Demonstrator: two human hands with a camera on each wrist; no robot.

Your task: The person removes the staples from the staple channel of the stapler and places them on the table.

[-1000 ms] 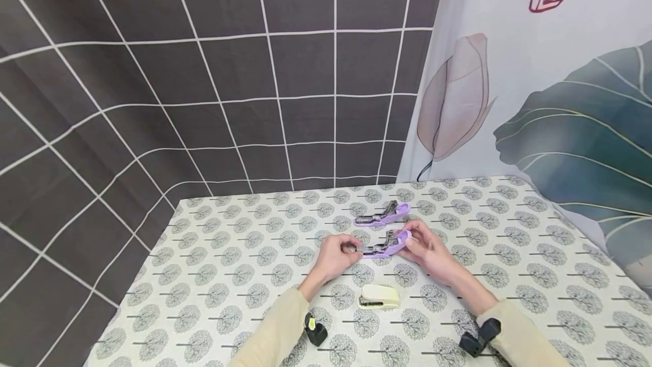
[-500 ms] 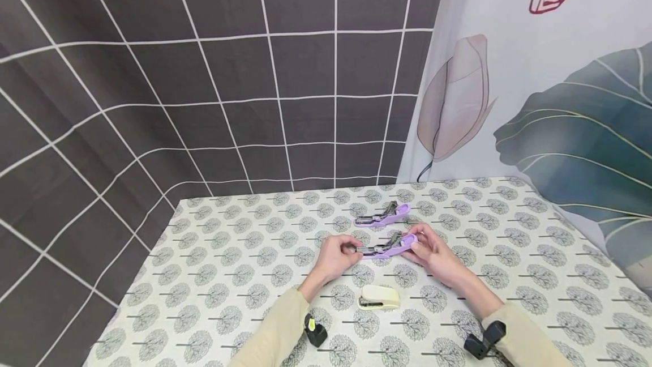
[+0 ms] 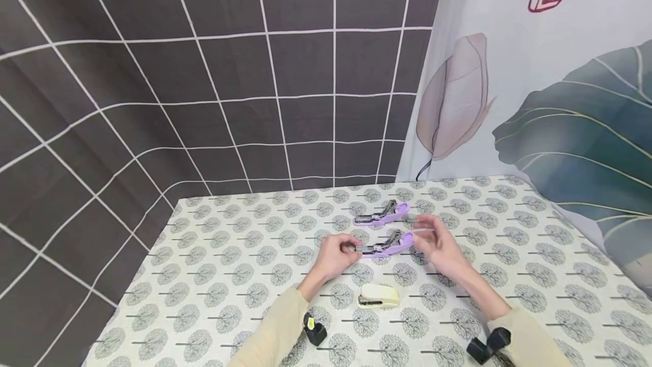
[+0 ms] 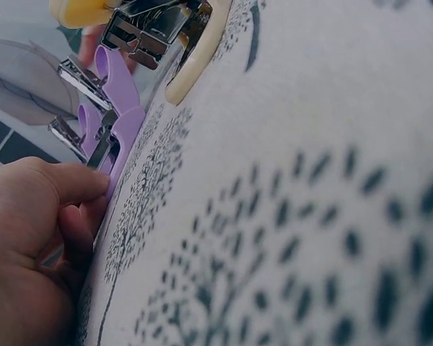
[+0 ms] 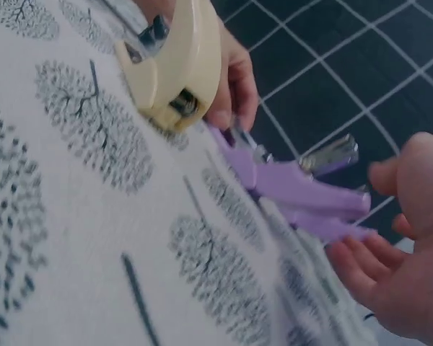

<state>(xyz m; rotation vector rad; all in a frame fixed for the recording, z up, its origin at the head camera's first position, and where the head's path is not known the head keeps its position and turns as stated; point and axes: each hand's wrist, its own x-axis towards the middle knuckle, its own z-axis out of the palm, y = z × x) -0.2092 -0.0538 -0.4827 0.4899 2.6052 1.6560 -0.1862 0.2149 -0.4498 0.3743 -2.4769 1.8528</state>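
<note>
A purple stapler (image 3: 383, 248) lies unfolded on the cloth, its metal workings exposed. Its left end is pinched between the thumb and fingers of my left hand (image 3: 337, 256), as the left wrist view also shows. Just off the stapler's right end is my right hand (image 3: 442, 247), fingers spread and holding nothing. A gap shows between the right thumb and the stapler in the right wrist view. Behind lies a second unfolded purple stapler (image 3: 382, 216). Nearer to me sits a cream stapler (image 3: 379, 296), its arm down over its base.
The table is covered with a tree-print cloth (image 3: 229, 293). A dark gridded curtain (image 3: 300, 123) hangs along the back and left, and a floral curtain (image 3: 460, 101) at the back right. Both wrists carry small black cameras (image 3: 489, 346).
My right hand has let go of the near purple stapler's right end and drawn back to the right, fingers opening. The left hand keeps its pinch. The other staplers have not moved.
</note>
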